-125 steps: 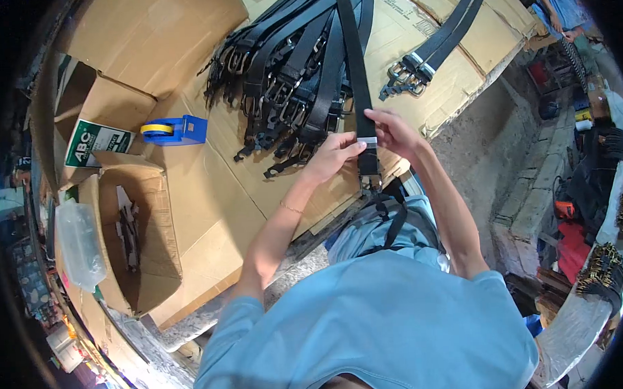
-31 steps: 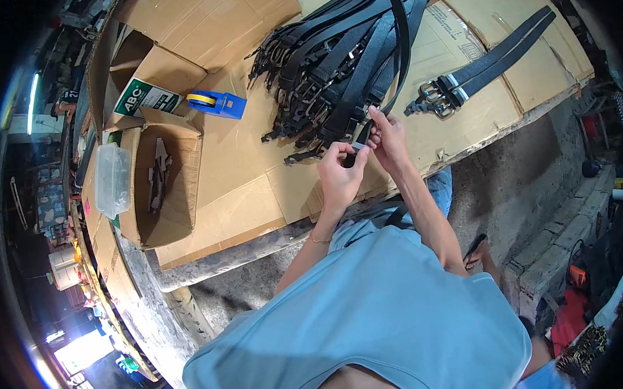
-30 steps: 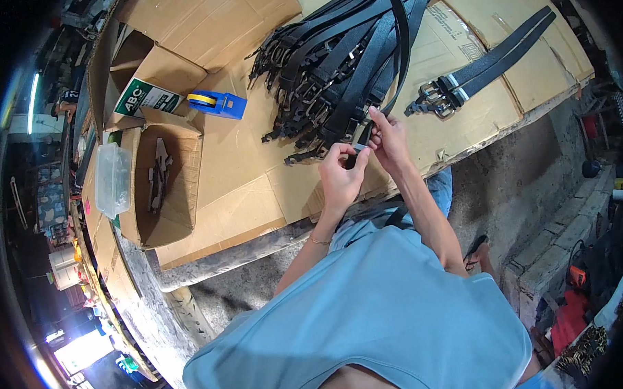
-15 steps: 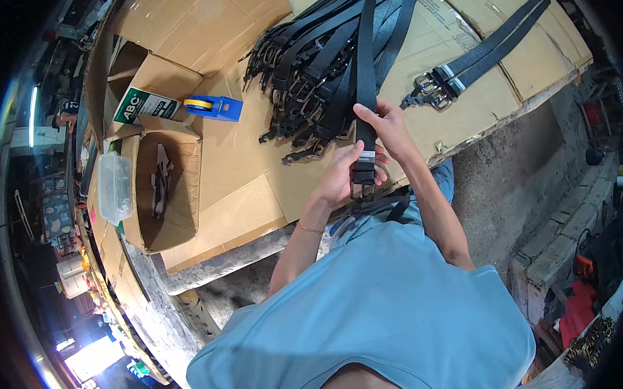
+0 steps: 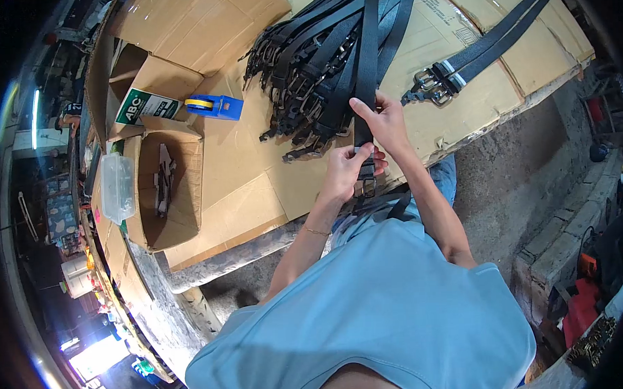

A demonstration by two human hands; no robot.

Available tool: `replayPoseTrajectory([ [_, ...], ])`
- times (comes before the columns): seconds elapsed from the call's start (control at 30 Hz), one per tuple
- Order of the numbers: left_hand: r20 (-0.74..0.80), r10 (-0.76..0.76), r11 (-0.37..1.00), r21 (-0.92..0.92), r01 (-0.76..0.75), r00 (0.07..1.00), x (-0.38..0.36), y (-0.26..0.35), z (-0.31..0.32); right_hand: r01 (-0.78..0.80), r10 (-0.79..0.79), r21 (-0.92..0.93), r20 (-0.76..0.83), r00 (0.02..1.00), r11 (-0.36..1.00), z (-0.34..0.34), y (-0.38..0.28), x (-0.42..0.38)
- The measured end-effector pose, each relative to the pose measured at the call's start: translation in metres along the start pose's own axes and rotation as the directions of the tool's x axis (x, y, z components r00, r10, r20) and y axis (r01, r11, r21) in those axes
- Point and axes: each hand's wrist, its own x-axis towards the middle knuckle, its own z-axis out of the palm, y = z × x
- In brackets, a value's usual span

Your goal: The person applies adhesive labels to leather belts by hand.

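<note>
A black belt (image 5: 365, 83) runs down from the pile to the table's front edge, its buckle hanging at the lower end. My left hand (image 5: 346, 168) is closed on it just above the buckle, thumb over the pale band. Higher up, my right hand (image 5: 386, 123) grips the same belt with its thumb on top. Beyond my hands lies a heap of black belts (image 5: 307, 78) with metal buckles. Off to the right, a separate pair of belts (image 5: 485, 55) lies with buckles towards me and pale bands round them.
Cardboard (image 5: 243, 197) covers the table. On the left are a blue tape dispenser (image 5: 220, 108) with yellow tape, an open cardboard box (image 5: 189, 192) holding thin pieces, a clear plastic container (image 5: 117, 187) and a green-and-white ABC label (image 5: 147, 107).
My left thumb has moved up onto the pale band, covering much of it. My right hand has shifted slightly up and left along the belt. The camera view has moved a little.
</note>
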Motion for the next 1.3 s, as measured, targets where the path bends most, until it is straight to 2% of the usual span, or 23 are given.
replayPoseTrajectory([
  [0.07, -0.011, 0.007, 1.0, 0.016, -0.007, 1.0, 0.001, -0.002, -0.002, 0.017, -0.017, -0.07, -0.009, 1.0, 0.997, 0.001, -0.002, 0.001],
  [0.13, -0.019, 0.012, 0.999, 0.034, -0.012, 1.0, 0.001, -0.001, -0.004, 0.004, -0.003, -0.033, 0.024, 1.0, 0.999, -0.001, -0.002, 0.003],
  [0.2, 0.204, -0.044, 0.996, -0.067, 0.058, 0.978, 0.002, 0.007, -0.01, -0.011, 0.011, 0.003, 0.056, 0.998, 1.0, -0.003, -0.006, 0.005],
  [0.23, 0.206, -0.045, 0.996, -0.065, 0.06, 0.978, 0.002, 0.011, -0.01, -0.067, 0.062, 0.045, 0.102, 0.993, 0.997, -0.005, -0.009, 0.005],
  [0.3, 0.393, -0.123, 0.945, -0.234, 0.229, 0.911, 0.006, 0.021, -0.008, -0.119, 0.106, 0.083, 0.149, 0.983, 0.989, -0.006, -0.011, 0.007],
  [0.33, 0.414, -0.141, 0.968, -0.134, 0.213, 0.899, 0.011, 0.016, -0.014, -0.113, 0.1, 0.069, 0.165, 0.981, 0.991, -0.007, -0.007, 0.009],
  [0.43, 0.404, -0.125, 0.988, -0.029, 0.149, 0.906, 0.013, 0.01, -0.013, -0.074, 0.063, 0.061, 0.169, 0.984, 0.995, -0.008, -0.003, 0.011],
  [0.5, 0.391, -0.122, 0.986, -0.058, 0.156, 0.912, 0.009, 0.009, -0.008, -0.044, 0.032, 0.072, 0.157, 0.987, 0.996, -0.006, -0.006, 0.01],
  [0.57, 0.377, -0.117, 0.983, -0.09, 0.162, 0.919, 0.003, 0.01, -0.002, 0.037, -0.041, 0.076, 0.056, 0.998, 0.996, -0.006, -0.011, 0.007],
  [0.6, 0.356, -0.13, 0.977, -0.114, 0.181, 0.925, 0.001, 0.012, 0.0, 0.037, -0.041, 0.078, 0.059, 0.997, 0.996, -0.007, -0.006, 0.009],
  [0.67, 0.329, -0.145, 0.969, -0.142, 0.201, 0.933, -0.003, 0.015, 0.004, -0.005, 0.005, -0.061, -0.005, 1.0, 0.998, -0.008, 0.0, 0.013],
  [0.73, 0.242, -0.084, 0.995, -0.036, 0.095, 0.967, -0.004, 0.018, 0.01, 0.0, 0.0, -0.008, 0.012, 1.0, 1.0, -0.01, -0.01, 0.012],
  [0.8, 0.219, -0.077, 0.996, -0.033, 0.087, 0.973, -0.006, 0.02, 0.014, 0.011, -0.012, 0.042, 0.018, 1.0, 0.999, -0.008, -0.017, 0.011],
  [0.87, 0.203, -0.065, 0.997, -0.03, 0.073, 0.977, -0.009, 0.024, 0.019, 0.092, -0.091, 0.05, -0.027, 0.995, 0.994, -0.008, -0.017, 0.013],
  [0.9, 0.202, -0.072, 0.997, 0.022, 0.069, 0.977, -0.013, 0.027, 0.018, 0.098, -0.097, 0.047, -0.028, 0.995, 0.994, -0.011, -0.016, 0.014],
  [0.97, 0.193, -0.074, 0.995, 0.073, 0.06, 0.978, -0.02, 0.029, 0.02, 0.053, -0.057, -0.103, -0.033, 0.998, 0.993, -0.015, -0.02, 0.011],
  [1.03, 0.142, -0.078, 0.995, 0.069, 0.069, 0.987, -0.03, 0.027, 0.022, 0.02, -0.022, -0.069, -0.028, 0.999, 0.997, -0.011, -0.028, 0.002],
  [1.13, 0.145, -0.074, 0.994, 0.084, 0.062, 0.987, -0.035, 0.024, 0.018, 0.056, -0.058, -0.071, -0.018, 0.998, 0.996, -0.006, -0.023, -0.001],
  [1.2, 0.149, -0.068, 0.992, 0.115, 0.051, 0.986, -0.035, 0.021, 0.015, -0.064, 0.055, 0.152, 0.062, 0.997, 0.986, 0.0, -0.036, -0.004],
  [1.23, 0.247, -0.065, 0.993, -0.075, 0.086, 0.967, -0.033, 0.022, 0.013, -0.062, 0.052, 0.152, 0.065, 0.996, 0.986, -0.001, -0.042, -0.004],
  [1.27, 0.343, -0.043, 0.957, -0.256, 0.137, 0.938, -0.03, 0.022, 0.011, -0.165, 0.142, 0.18, 0.133, 0.981, 0.97, -0.004, -0.049, -0.004],
  [1.3, 0.346, -0.041, 0.957, -0.255, 0.136, 0.937, -0.028, 0.022, 0.01, -0.267, 0.227, 0.199, 0.2, 0.953, 0.943, -0.006, -0.053, -0.004],
])
